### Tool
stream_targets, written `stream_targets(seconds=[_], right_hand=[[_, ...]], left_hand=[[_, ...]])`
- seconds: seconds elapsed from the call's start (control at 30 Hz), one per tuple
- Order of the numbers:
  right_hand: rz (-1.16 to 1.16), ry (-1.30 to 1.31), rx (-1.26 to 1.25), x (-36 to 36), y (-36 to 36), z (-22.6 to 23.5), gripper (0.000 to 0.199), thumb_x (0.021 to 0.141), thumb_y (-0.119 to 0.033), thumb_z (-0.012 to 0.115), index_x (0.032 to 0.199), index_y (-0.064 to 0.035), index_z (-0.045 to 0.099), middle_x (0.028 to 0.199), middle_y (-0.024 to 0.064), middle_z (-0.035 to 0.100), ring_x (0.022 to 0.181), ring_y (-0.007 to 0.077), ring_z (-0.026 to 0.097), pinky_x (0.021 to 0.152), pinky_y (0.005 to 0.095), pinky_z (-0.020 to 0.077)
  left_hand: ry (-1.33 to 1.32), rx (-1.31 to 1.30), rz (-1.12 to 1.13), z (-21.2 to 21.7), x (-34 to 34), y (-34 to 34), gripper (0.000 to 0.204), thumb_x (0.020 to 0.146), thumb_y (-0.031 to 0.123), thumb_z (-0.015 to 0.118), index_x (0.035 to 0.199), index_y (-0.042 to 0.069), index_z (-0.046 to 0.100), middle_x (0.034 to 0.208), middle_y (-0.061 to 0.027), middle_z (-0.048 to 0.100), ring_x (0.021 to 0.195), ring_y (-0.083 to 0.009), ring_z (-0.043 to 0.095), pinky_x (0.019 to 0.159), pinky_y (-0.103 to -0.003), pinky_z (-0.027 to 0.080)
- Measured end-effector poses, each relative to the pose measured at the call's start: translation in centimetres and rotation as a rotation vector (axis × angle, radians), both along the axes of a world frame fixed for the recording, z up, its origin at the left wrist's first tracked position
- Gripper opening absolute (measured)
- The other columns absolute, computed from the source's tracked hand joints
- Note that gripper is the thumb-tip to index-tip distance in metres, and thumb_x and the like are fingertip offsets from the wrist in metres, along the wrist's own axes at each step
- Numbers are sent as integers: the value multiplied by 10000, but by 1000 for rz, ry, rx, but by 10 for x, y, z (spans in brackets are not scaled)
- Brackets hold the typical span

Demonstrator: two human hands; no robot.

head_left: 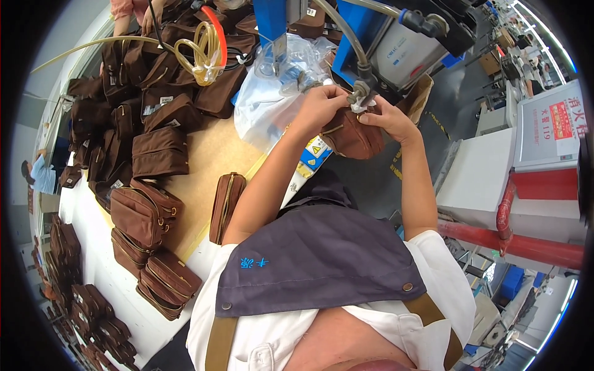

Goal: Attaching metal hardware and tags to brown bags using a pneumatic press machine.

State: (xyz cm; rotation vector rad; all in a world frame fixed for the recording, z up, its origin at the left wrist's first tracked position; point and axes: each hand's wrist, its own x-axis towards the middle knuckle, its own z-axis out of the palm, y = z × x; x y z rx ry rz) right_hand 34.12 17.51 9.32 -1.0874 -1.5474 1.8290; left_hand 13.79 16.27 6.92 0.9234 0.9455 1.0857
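A brown zippered bag (354,137) hangs between my two hands, right under the metal head (361,93) of a blue machine. My left hand (322,106) is closed at the bag's upper left, its fingertips pinched close to the machine head. With thumb and fingers my right hand (391,121) pinches the bag's upper right edge, where a small brass-coloured piece shows. A scrap of white material sits at the machine head between my fingertips. What lies exactly under the head is hidden.
Brown bags (159,151) are heaped across the table at left; one bag (227,207) stands by my left forearm. A clear plastic bag (266,93) lies beside the machine (402,49). A coiled yellow hose (201,59) hangs above. Another person's hand (151,15) is at the far edge.
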Motion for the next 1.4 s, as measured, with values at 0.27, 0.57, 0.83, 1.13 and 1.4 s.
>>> stream_targets(seconds=[0.27,0.57,0.83,1.13,1.4], right_hand=[[-167,-705,719,-28,-44,12,592,735,-300,772,1203,-24,536,980,135,628,925,265,624,826,346,487],[-366,-632,808,31,-57,59,516,672,-247,699,1142,-64,594,907,151,639,833,289,621,756,367,500],[-568,-1142,783,122,55,54,467,688,-267,668,1110,-69,636,931,136,667,926,309,597,840,385,496],[-846,-1030,936,148,212,-79,669,697,-155,667,1317,-77,429,1231,180,526,1122,359,528,956,432,451],[-591,-1012,811,167,249,-167,670,742,-75,587,1378,-53,376,1300,224,490,1205,382,481,1007,426,418]], left_hand=[[33,52,17,7,2,-14,174,875,169,662,899,-3,646,804,-11,632,718,-74,563,638,-234,459],[536,298,230,-3,-76,-65,139,882,98,640,973,-9,638,913,-76,629,855,-135,619,801,-260,487],[838,124,597,-34,-133,-143,123,883,100,641,940,-9,639,840,-70,632,775,-134,597,723,-278,483],[1174,116,650,-53,-122,-181,65,837,70,627,851,6,633,853,-120,623,845,-290,591,791,-362,465],[1389,165,727,-56,-118,-199,232,741,63,699,959,38,626,1050,-131,593,1001,-331,549,891,-409,432]])
